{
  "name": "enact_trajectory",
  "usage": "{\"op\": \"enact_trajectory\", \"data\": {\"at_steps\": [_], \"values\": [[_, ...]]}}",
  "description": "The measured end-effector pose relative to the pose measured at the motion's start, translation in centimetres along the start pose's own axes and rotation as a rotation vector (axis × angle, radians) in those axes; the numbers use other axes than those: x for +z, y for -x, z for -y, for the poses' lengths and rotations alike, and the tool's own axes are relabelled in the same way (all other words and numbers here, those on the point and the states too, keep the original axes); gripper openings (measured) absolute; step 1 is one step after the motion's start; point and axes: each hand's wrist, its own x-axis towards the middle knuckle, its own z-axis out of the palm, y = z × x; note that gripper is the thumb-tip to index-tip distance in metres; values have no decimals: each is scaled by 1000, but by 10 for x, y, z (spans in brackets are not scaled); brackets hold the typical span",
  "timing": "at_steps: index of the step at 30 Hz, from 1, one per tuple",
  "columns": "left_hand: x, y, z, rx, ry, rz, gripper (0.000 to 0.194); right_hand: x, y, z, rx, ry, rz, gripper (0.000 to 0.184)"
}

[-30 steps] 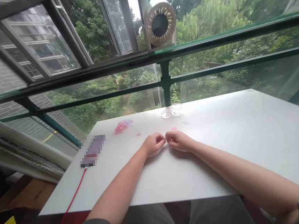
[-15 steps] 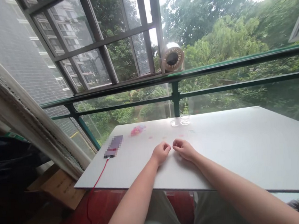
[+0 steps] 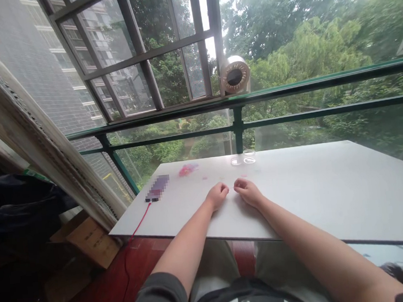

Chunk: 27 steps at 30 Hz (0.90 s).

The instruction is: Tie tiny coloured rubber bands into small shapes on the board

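Observation:
Over the white table (image 3: 297, 194), my left hand (image 3: 218, 196) and my right hand (image 3: 248, 192) face each other with a small gap between their fingertips. The fingers of both are curled into a pinch. Whatever they hold, if anything, is too small to make out; only a faint trace shows between the tips. Just beyond them lie small pale pink pieces, one a pink bit (image 3: 205, 178) to the left. Farther back is a loose pink and red pile (image 3: 188, 169) of small items. Clear round dishes (image 3: 249, 160) stand near the far edge.
A blurred-out phone-like device (image 3: 158, 187) lies at the table's left, with a red cable (image 3: 142, 219) running over the edge. Green railing (image 3: 238, 126) borders the far side, with a round white fan-like object (image 3: 235, 76) above it. A cardboard box (image 3: 92, 240) sits on the floor.
The view has tilted slightly, so the table sits a little higher and more of my clothing shows. Both hands keep their pinched pose, fingertips close together.

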Motion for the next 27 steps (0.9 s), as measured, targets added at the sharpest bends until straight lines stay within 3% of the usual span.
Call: {"op": "enact_trajectory", "data": {"at_steps": [11,27], "values": [[1,-16,14,-34,163,-107,11,-5,-5,-4,37,-139,-128,11],[0,-13,15,-34,293,-157,13,-4,-9,-13,41,-173,-168,13]]}}
